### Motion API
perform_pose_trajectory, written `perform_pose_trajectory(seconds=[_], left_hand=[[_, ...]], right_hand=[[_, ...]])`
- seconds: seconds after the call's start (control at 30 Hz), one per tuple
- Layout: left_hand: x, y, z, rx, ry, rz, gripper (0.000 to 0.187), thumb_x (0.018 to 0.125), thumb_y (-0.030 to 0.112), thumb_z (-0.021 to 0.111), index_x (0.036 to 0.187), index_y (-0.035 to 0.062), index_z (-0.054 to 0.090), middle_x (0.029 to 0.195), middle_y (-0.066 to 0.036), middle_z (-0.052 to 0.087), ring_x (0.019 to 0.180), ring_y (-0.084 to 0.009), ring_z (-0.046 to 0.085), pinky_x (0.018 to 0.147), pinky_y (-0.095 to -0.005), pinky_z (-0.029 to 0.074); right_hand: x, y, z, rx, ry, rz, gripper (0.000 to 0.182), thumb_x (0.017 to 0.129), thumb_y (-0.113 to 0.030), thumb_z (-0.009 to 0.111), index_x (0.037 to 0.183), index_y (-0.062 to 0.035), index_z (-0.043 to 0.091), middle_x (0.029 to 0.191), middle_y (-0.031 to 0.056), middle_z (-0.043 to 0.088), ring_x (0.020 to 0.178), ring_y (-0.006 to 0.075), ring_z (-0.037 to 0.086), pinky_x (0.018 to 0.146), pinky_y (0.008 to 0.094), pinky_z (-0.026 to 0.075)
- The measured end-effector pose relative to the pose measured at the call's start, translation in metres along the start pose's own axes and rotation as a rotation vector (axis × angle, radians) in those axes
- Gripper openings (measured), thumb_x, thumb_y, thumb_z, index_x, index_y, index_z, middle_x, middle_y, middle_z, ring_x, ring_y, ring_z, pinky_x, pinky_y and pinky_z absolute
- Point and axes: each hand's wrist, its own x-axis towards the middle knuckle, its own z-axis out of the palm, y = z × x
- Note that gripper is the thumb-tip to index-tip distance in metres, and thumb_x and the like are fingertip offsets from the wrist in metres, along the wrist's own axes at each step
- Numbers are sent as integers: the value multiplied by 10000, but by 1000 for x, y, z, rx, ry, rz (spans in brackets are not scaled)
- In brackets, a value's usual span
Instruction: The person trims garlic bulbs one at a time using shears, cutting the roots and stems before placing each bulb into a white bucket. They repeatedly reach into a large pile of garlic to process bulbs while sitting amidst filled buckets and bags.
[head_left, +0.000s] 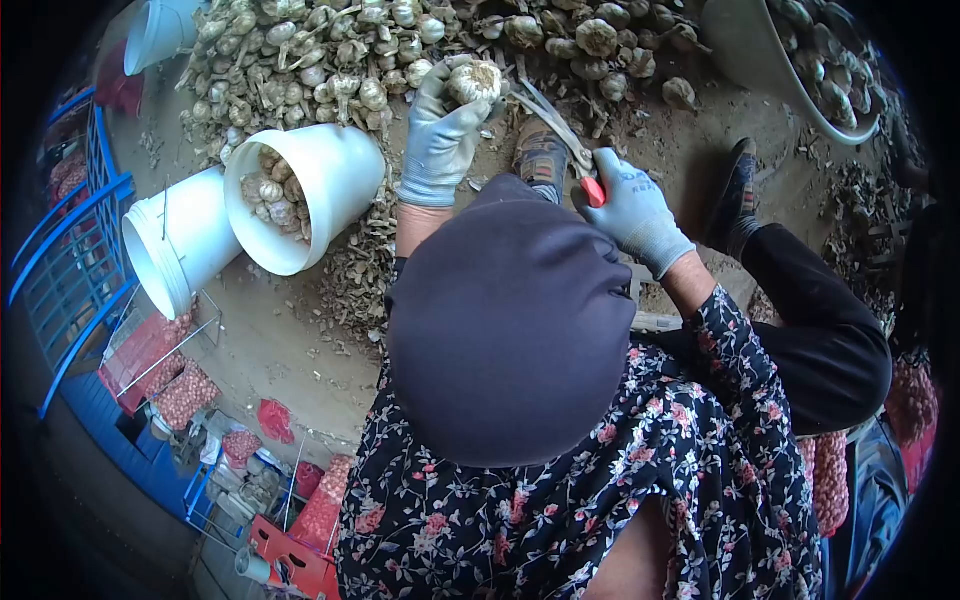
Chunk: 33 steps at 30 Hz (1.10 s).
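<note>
My left hand [440,145], in a pale work glove, has its thumb and fingers closed round a garlic bulb [475,82] with its cut root side showing. My right hand [637,212], also gloved, grips the red handle of a pair of shears [560,125]. Their long metal blades reach up and left, with the tips close beside the bulb. Just past my hands lies a heap of garlic [330,60] with dry stalks. A shoe [540,155] shows between the two hands.
Left stand a white bucket [350,185] tipped over with garlic inside and another white bucket [185,235]. A large tub [740,60] of garlic is at upper right. Dry trimmings [365,260] litter the floor. Red net sacks [185,395] and a blue railing [75,270] are farther left.
</note>
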Motion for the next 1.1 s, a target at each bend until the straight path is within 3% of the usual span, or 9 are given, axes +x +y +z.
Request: perform_pose_trajectory(seconds=[0.07,0.3,0.57,0.7,0.77,0.83,0.93,1.03,1.1], left_hand=[[-6,3,-1,5,-5,-13,553,730,-30,698,1239,10,488,1022,-74,622,906,-156,616,831,-305,523],[-7,-3,27,525,116,-84,600,663,-96,646,1233,-39,465,1060,-67,581,939,-129,575,842,-251,484],[-3,-36,32,875,241,207,535,655,35,723,1126,-1,473,927,-79,597,831,-142,592,773,-295,497],[-4,-28,36,1144,246,270,545,708,-6,694,1183,-30,428,893,-54,589,748,-82,578,692,-226,495],[-2,-31,31,1118,210,355,544,718,4,691,1189,-30,422,815,-39,592,687,-64,563,647,-226,489],[-6,-22,41,1055,187,134,532,728,-9,676,1195,-31,422,802,-54,601,684,-69,568,593,-232,484],[-6,-31,26,795,121,107,548,737,-26,677,1218,-32,413,781,-65,607,679,-86,582,564,-240,492],[-28,2,43,454,96,-205,588,728,-45,693,1240,-33,404,845,-77,608,690,-103,592,565,-244,504],[-28,-1,28,544,95,-123,555,737,48,736,1201,-19,440,897,-104,583,749,-120,584,651,-246,511]], right_hand=[[3,-8,3,-28,198,-97,464,843,-414,570,1096,-43,451,1072,211,584,1019,354,583,875,471,443],[3,-5,-12,-409,311,-156,520,826,-494,573,1086,-59,456,996,170,582,977,336,586,839,461,438],[1,-15,-6,-391,146,3,608,809,-525,570,1116,-14,449,1053,207,592,1008,339,598,865,461,437],[2,-25,-8,-366,70,-26,547,820,-451,568,1085,13,454,1000,202,629,942,329,641,847,442,462],[5,-20,-5,-349,97,-60,496,822,-407,579,1055,12,452,946,212,641,894,342,653,802,439,491],[6,-14,-4,-329,103,-67,470,824,-382,580,1040,14,449,922,219,644,871,353,653,780,439,501],[2,-4,-4,-318,114,-87,425,829,-343,579,1012,16,447,895,234,646,846,374,649,754,444,512],[7,24,-2,-200,190,54,317,840,-269,555,963,17,494,884,256,641,871,392,635,805,456,493],[6,36,-7,-217,197,109,294,842,-251,538,955,18,507,880,266,638,889,401,627,819,462,483]])
